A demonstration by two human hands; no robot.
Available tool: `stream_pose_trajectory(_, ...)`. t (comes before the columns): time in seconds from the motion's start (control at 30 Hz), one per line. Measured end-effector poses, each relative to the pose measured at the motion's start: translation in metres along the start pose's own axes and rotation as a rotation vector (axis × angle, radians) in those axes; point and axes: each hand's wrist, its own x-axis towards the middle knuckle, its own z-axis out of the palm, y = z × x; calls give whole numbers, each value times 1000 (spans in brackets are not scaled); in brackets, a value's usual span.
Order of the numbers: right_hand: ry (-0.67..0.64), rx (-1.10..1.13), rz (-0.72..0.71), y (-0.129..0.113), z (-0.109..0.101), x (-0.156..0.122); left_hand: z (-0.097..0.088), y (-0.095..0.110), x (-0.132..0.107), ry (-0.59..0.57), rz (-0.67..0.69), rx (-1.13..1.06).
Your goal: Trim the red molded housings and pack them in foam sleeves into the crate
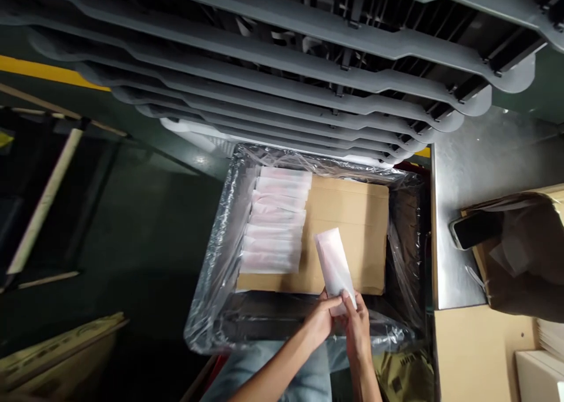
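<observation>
Left hand (318, 324) and right hand (358, 331), fingers (348, 301) grasping a translucent pinkish packet (335, 267), stacked packets (273, 223) at ten o'clock, on cardboard (348, 225) inside a plastic-lined box (207, 325)

Feed as I receive it, item by item. Overall light: dim, with murky corners. Glare: bright streaks along the plastic liner (220, 255), soft sheen on the steel panel (467, 155). Shadow: heavy on the dark floor (145, 243). Focus: fair on the white packet (335, 267). Distortion: wide-angle bowing of the grey shelves (308, 79) near the edges.
</observation>
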Motion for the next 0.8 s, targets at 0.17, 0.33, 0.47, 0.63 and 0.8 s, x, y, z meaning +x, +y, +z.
stream_pose_trajectory(0.17,-259,-199,-65,7,31,24,-32,20,-4,126,101,-177)
stream_pose_trajectory(0.33,-496,-458,-120,30,71,52,-71,40,-5,289,119,-347)
stream_pose_trajectory(0.47,-545,-594,-107,62,98,74,-103,61,5,438,86,-430)
stream_pose_trajectory(0.63,-396,-655,-77,99,119,91,-140,96,22,659,118,-466)
stream_pose_trajectory(0.8,-147,-616,-44,120,116,91,-159,119,28,703,173,-473)
